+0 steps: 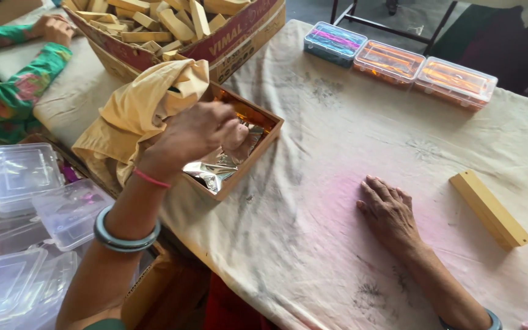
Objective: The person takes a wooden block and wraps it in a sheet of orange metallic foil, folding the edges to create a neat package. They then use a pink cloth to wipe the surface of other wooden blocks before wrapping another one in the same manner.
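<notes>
Cloth-covered and smudged with pink powder, the desk (337, 153) fills the view. At far left, a co-worker's arms in green flowered sleeves (7, 79) rest by a big cardboard carton of pale wooden blocks (166, 27). Below them a stack of clear plastic lidded boxes (25, 201) waits, partly cut off by the frame edge.

Now the left hand (194, 134), bangle on the wrist, reaches into a small open brown cardboard tray (258, 131) lined with crinkled silver foil (215, 171). Its grip looks curled around something in there, but the fingers hide whatever it is, so one cannot tell what it grasps. A yellow cloth (142, 104) is bunched against the tray's near side.

Moving right, the right hand (389, 214) lies flat, palm down on the cloth, grip released, holding nothing. Just beyond it sits a long yellow rectangular box (490, 208), apart from the fingers.

This reads as the picking-out step; the next move likely calls for a careful lift clear of the foil.

Along the far edge, three clear-lidded cases (398, 61) show coloured sticks, too blurred to identify.
</notes>
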